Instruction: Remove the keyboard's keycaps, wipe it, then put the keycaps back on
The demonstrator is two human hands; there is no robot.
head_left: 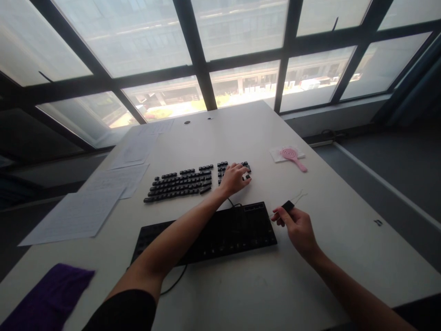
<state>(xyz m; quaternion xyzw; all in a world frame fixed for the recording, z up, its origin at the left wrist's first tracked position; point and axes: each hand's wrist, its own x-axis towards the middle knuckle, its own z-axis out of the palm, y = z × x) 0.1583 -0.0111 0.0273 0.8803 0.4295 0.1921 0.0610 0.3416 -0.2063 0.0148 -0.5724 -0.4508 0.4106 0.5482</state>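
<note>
My left hand (236, 178) reaches across the keyboard to a right-hand group of loose black keycaps (223, 164). Its thumb and fingers are apart, with a dark keycap (246, 177) showing in the gap; whether they touch it I cannot tell. My right hand (299, 228) is closed round the black handle of a wire keycap puller (288, 206), its thin wire ends pointing away to the right. Below my left forearm lies the black keyboard (234, 232), much of its key area bare and dark. More keycaps (181, 183) stand in rows behind it, left of my left hand.
Printed papers (76, 214) overlap along the left side of the white table (237, 294). A purple cloth (48, 296) lies at front left. On the right, a pink hairbrush (292, 158) rests partly on a white packet (276, 155). A cable (175, 281) runs from under the keyboard.
</note>
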